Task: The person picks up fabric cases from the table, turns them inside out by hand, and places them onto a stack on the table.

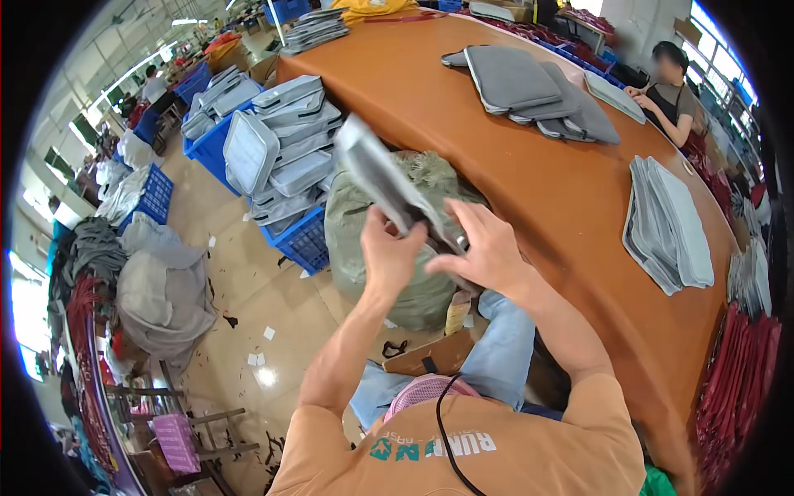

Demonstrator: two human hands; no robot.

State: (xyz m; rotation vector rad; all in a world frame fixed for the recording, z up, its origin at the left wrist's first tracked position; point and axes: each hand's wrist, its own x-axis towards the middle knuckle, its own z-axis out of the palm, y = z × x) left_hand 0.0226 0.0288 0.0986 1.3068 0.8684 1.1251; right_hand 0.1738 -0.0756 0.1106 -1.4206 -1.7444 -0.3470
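A grey padded sleeve (368, 161), like a zipped laptop case, is held up tilted in front of me and smeared by motion. My left hand (390, 255) grips its near side, the thumb on the face towards me. At the sleeve's lower right end is my right hand (488, 248), thumb and fingers curled around the edge; the exact spot they pinch is partly hidden. Behind the sleeve stands a bulging green sack (351, 236). On the brown table (562, 198) to my right lie a pile of dark grey sleeves (513, 78) and a stack of lighter ones (666, 223).
Blue crates (302, 240) heaped with grey sleeves (289, 136) stand left of the sack. Another blue crate (153, 194) and a pale cloth bundle (165, 289) are farther left. A person (668, 95) sits beyond the table. Dark red strips (736, 388) hang at the right edge.
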